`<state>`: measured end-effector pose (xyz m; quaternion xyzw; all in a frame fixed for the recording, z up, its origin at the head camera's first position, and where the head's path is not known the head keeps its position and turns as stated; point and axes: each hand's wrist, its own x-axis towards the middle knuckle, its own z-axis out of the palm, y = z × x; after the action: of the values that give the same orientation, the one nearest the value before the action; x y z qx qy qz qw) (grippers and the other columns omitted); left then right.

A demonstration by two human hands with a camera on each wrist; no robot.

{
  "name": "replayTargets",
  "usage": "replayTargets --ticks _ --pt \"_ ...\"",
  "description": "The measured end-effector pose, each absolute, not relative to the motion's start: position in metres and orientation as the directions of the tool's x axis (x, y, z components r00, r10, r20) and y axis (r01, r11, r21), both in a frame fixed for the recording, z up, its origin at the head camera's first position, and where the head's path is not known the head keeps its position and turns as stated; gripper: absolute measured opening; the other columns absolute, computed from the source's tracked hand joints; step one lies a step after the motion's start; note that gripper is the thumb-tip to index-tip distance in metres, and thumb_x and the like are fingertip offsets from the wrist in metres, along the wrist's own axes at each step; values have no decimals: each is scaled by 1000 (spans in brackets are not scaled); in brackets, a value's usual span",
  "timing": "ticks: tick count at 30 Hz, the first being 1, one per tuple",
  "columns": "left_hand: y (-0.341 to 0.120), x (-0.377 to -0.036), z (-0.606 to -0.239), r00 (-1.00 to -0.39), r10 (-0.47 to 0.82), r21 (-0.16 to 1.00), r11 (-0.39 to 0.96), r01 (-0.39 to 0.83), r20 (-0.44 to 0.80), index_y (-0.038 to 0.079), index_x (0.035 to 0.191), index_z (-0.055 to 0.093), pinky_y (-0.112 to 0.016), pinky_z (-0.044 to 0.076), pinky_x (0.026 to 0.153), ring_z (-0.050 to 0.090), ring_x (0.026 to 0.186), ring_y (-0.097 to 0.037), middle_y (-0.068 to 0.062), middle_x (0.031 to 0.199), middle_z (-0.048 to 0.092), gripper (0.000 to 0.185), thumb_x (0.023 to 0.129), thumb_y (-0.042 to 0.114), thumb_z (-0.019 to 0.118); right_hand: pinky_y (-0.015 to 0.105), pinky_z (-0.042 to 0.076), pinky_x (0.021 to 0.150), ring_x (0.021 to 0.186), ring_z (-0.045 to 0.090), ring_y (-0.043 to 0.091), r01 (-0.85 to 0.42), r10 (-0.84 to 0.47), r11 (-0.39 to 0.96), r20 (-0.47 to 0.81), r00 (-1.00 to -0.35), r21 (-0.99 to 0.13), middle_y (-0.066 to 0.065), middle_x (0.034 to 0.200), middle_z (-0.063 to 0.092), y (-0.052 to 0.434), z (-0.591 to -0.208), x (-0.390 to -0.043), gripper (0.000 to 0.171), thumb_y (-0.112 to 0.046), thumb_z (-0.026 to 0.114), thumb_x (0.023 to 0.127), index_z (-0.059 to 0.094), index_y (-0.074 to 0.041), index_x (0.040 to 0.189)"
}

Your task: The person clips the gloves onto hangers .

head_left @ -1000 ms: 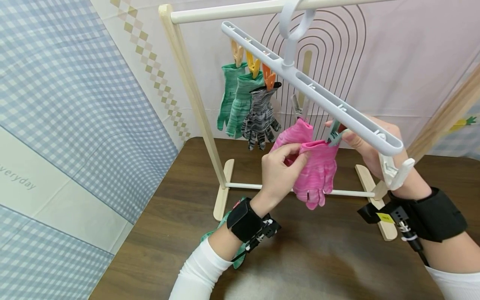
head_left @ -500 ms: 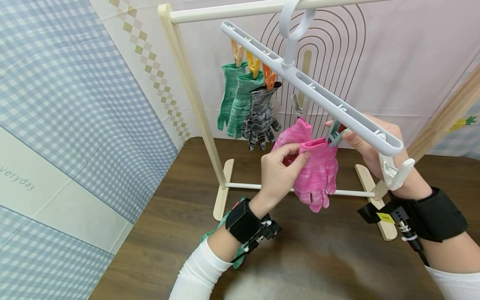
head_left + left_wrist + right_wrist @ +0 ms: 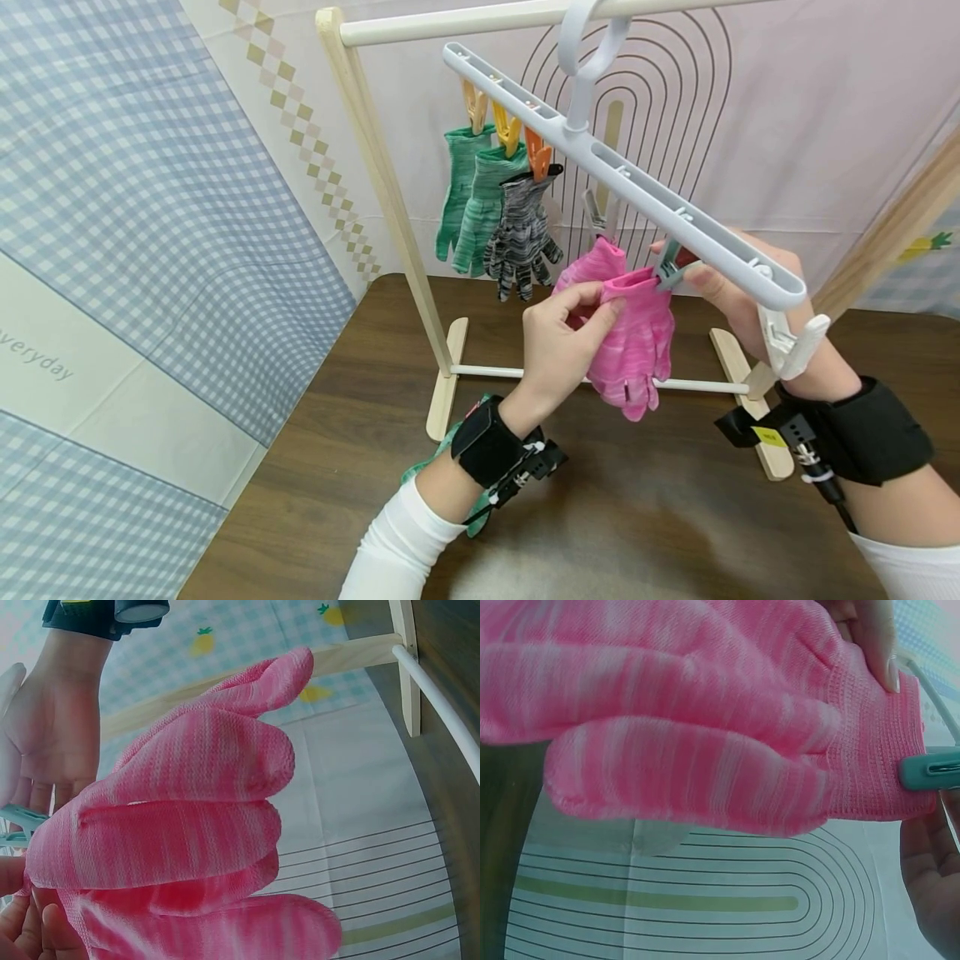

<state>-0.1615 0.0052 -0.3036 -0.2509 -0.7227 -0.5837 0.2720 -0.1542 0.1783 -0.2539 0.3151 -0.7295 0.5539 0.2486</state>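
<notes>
We are looking from the left; the wooden rack is standing on the brown desk, and a white clip hanger is hanging from its top rail; at the hanger's left end two green gloves and a grey striped glove are dangling from orange and yellow pegs; under our left forearm a bit of green fabric is lying on the desk.

Our left hand is pinching the cuff of the pink glove between thumb and curled fingers, holding it up just below the hanger bar; another pink glove is hanging just behind it; further right, our right hand is pinching the teal peg, whose tip is lying at the cuff's edge.

The head view is showing the whole rack but is hiding our right palm behind the hanger bar; the left wrist view is showing the glove's fingers from below, with the right palm beyond and the peg at the left edge; the right wrist view alone is showing the peg's jaws closing over the ribbed cuff, while a left fingertip is pressing the cuff from above.
</notes>
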Motion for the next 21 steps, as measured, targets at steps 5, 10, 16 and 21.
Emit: replayTargets --ticks 5,10,16,21 --pt "5 -162 -304 -727 42 708 196 679 686 0 90 66 -17 45 52 55 61 -8 -11 73 65 16 80 12 63 14 43 80 95 59 9 -655 -192 -88 658 -728 -751 0 99 67 181 -256 -156 42 -4 64 78 53 1 119" --pt "6 -163 -303 -721 42 702 194 685 691 0 89 66 -17 46 52 56 61 -8 -11 73 65 16 80 12 63 14 42 82 95 57 9 -654 -177 -84 657 -732 -751 -2 99 67 183 -258 -158 45 -5 66 77 53 0 119" --pt "5 -165 -305 -720 45 701 197 686 692 0 90 65 -17 46 53 56 63 -8 -11 74 65 16 80 12 63 14 42 83 95 57 10 -642 -190 -112 651 -735 -758 0 100 67 183 -258 -158 47 -4 66 77 52 1 121" --pt "5 -165 -305 -720 46 700 197 686 693 0 91 65 -17 46 53 56 63 -8 -11 74 65 16 80 13 63 13 41 85 98 56 9 -660 -214 -72 658 -722 -748 -3 102 66 186 -259 -160 44 -5 64 79 51 0 121"
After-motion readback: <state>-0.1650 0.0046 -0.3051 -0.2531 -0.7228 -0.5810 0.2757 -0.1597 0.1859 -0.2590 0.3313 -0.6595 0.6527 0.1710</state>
